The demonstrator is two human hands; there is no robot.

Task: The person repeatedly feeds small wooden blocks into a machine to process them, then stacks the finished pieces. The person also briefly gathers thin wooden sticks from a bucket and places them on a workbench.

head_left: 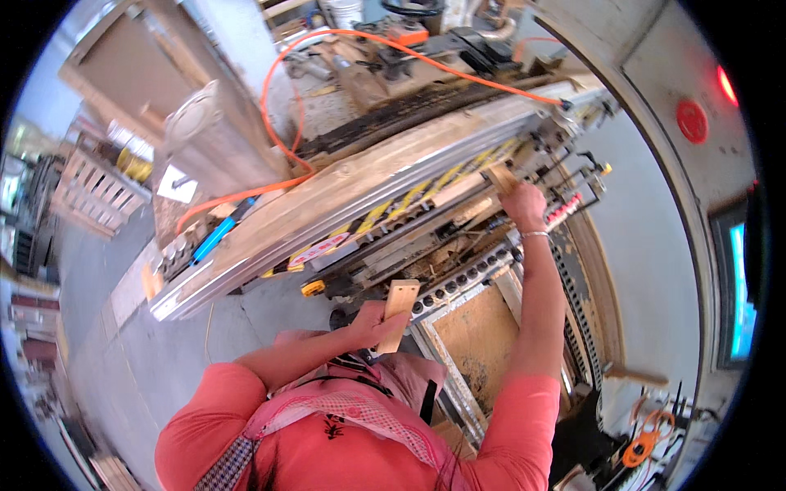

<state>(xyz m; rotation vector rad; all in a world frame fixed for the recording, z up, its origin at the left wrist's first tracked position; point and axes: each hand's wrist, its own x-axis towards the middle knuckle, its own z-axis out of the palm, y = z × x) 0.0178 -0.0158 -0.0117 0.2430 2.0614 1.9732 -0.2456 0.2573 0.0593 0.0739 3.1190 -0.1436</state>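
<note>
By machine bed [385, 260], orange hose [264, 102] beyond: LH [370, 323] grips wood pc [401, 298], RH [524, 204] 2nd pc [499, 177].

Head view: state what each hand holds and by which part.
The left hand holds a short wooden block near its middle, along the left edge. The right hand holds another wooden piece by its near end.

The shirt [352, 458] is coral, with short sleeves [209, 421] and a small dark marking [334, 426] on the front. Pink-and-white checked trim [315, 403] crosses the chest; a black-and-white checked strap [228, 468] lies at the left. Paler pink cloth [407, 383] with a black strip [428, 401] hangs below. A thin, pale bracelet [535, 234] rings the right wrist [535, 240].
</note>
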